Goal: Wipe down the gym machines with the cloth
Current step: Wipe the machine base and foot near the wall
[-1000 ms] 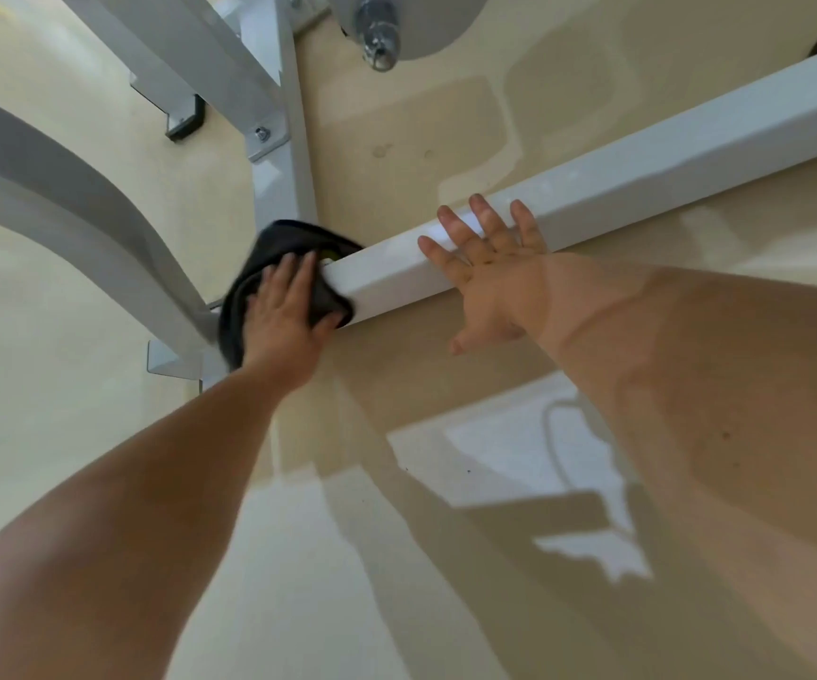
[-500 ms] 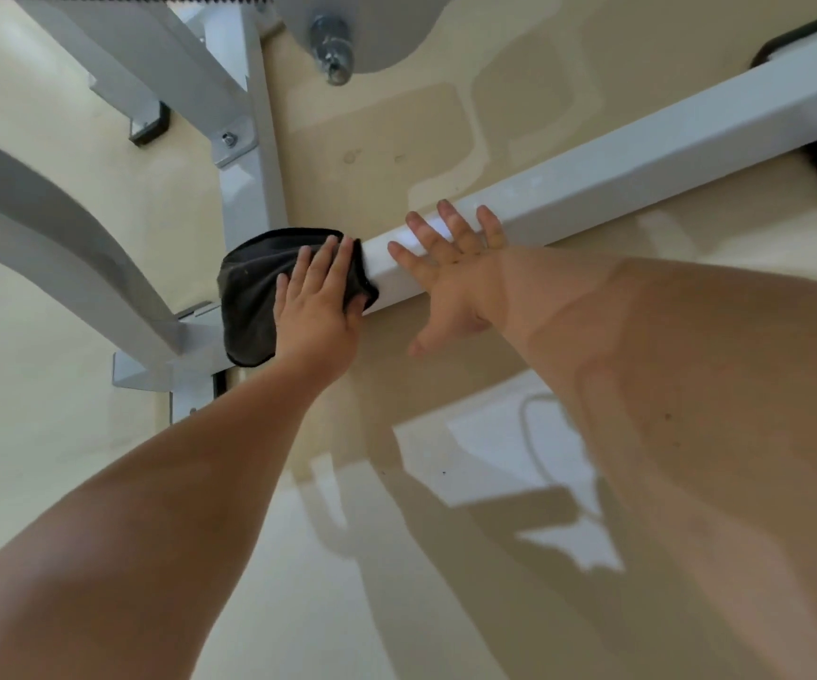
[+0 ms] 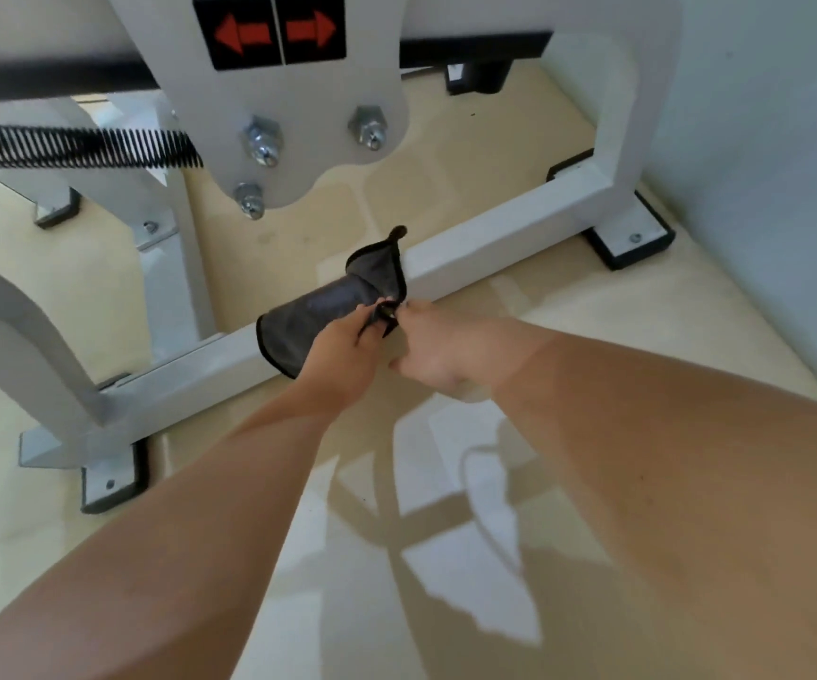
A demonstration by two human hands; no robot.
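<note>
**Both hands meet at the cloth's near edge on the base bar**

The dark cloth (image 3: 315, 306) lies draped over the machine's white base bar (image 3: 494, 242), about midway along it, with one corner standing up at its far right end. The bar's long axis runs from the near-left foot up to the far-right foot, and the cloth wraps across it. It lies just ahead of both hands and slightly to their left.

The left hand (image 3: 342, 348) has its fingers curled on the cloth's near-right edge. The right hand (image 3: 428, 353) is touching it from the right and seems to pinch the same edge, though the fingertips are too small to be sure. The left hand is the nearer to the cloth's bulk.

The cloth looks thin and limp, charcoal with a stitched black hem. It is probably being regathered before a pass toward the right foot.
</note>
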